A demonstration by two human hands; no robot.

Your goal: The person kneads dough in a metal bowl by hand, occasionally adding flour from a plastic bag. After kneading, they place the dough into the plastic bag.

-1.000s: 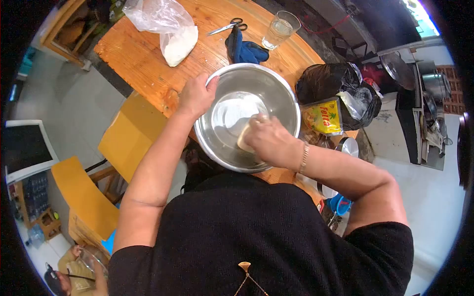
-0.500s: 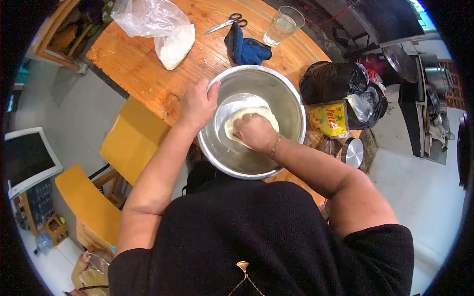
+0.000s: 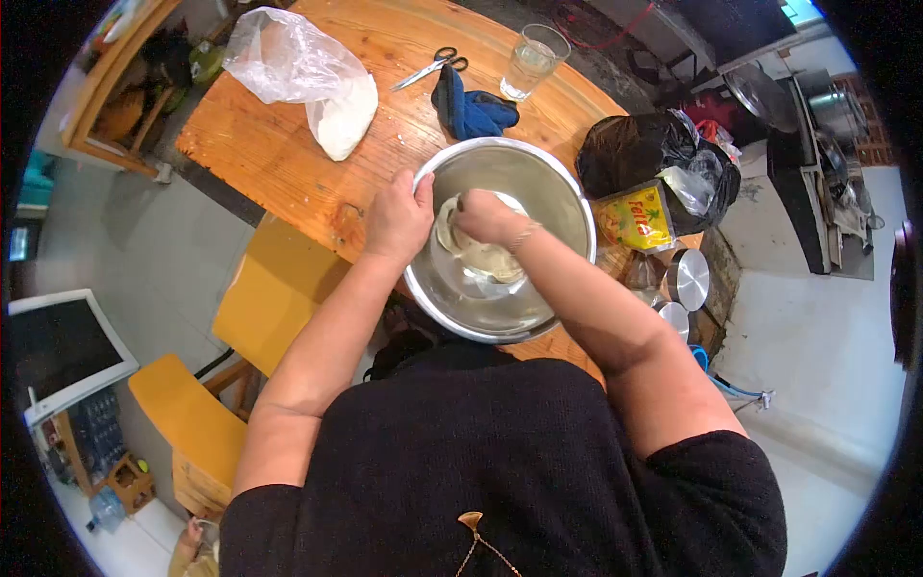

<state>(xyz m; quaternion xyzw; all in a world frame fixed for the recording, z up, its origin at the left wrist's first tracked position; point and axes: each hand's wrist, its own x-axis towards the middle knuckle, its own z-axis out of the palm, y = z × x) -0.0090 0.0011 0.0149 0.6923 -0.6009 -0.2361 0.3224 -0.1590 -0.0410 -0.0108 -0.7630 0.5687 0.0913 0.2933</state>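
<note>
A wide metal mixing bowl [image 3: 567, 288] stands on the wooden table in front of me. My left hand [image 3: 399, 219] grips its left rim, the thumb over the edge. Inside the bowl lies pale dough [image 3: 495, 262]. My right hand [image 3: 486, 218] is curled on the dough's upper left part, its fingers closed and partly hidden. A bracelet [image 3: 524, 235] circles my right wrist.
Beyond the bowl are a blue cloth [image 3: 478, 113], scissors [image 3: 433, 67], a glass of water [image 3: 532, 65] and a plastic bag of white powder [image 3: 343, 113]. To the right lie a yellow packet [image 3: 636, 219], a black plastic bag [image 3: 630, 154] and a metal-lidded jar [image 3: 686, 280].
My right hand has moved up and left inside the bowl, pulling the dough's edge with it. My left hand stays on the rim. The whole view has shifted slightly.
</note>
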